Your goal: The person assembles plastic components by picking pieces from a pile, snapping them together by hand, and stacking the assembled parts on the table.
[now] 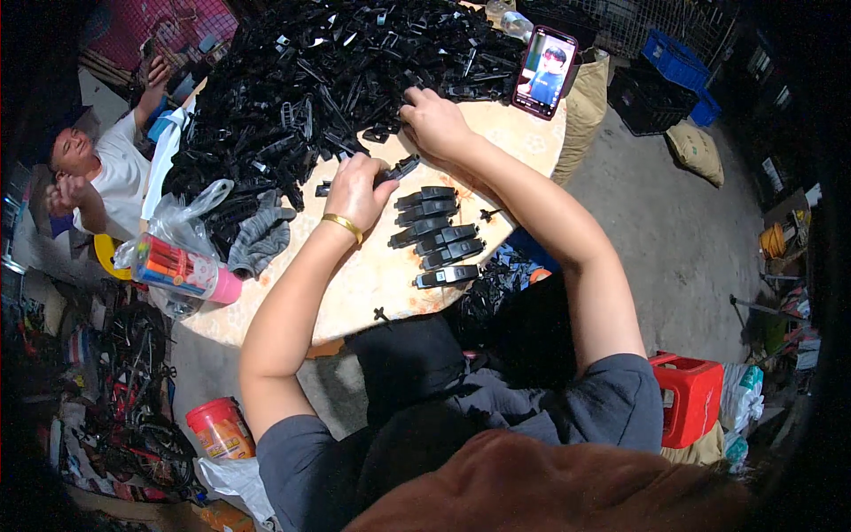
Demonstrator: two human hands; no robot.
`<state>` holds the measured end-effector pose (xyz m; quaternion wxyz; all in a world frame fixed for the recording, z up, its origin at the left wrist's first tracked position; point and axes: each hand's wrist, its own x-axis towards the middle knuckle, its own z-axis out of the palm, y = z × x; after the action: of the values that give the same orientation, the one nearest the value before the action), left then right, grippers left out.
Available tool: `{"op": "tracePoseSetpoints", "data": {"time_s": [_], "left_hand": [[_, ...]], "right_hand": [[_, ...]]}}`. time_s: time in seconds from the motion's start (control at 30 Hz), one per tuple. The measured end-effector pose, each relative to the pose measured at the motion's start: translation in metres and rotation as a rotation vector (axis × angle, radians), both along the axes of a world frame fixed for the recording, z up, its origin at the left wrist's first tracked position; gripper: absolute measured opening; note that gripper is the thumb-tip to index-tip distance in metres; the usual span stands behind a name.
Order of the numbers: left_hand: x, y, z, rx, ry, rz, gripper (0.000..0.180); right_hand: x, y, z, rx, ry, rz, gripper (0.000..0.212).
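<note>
A large heap of small black plastic parts (292,97) covers the far side of the round table. My left hand (355,191), a gold bracelet at its wrist, is closed on a slim black plastic part (399,170) that sticks out past the thumb. At the near edge of the heap, my right hand (433,122) has its fingers curled among the parts; whatever they grip is hidden. Several black assembled pieces (446,276) lie in a slanting row nearer me, below both hands. Small black cross-shaped bits (381,315) rest near the table's front edge.
A phone (543,73) with a lit screen stands at the far right. Grey gloves (264,232) and a pink-based pen cup (199,275) sit at the left. Another person (111,168) is beyond them. A red stool (687,399) and red bucket (219,430) flank me.
</note>
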<state>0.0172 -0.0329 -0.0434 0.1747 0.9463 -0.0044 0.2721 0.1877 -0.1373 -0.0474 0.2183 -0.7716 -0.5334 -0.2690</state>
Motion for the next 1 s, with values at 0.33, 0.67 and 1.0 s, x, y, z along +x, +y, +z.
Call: {"op": "tracePoseSetpoints", "data": {"time_s": [0.33,0.67,1.0], "left_hand": [[-0.002,-0.001,0.001,-0.056,0.064,-0.034,0.020],[0.001,-0.005,0.003,-0.081,0.114,-0.029,0.021],[0.003,-0.003,-0.001,-0.125,0.112,0.004,0.021]], "right_hand": [[-0.004,-0.033,0.008,0.027,0.221,0.182,0.017],[-0.027,-0.051,0.008,0.281,1.159,0.435,0.033],[-0.031,-0.066,0.018,-0.165,0.421,0.362,0.026]]}}
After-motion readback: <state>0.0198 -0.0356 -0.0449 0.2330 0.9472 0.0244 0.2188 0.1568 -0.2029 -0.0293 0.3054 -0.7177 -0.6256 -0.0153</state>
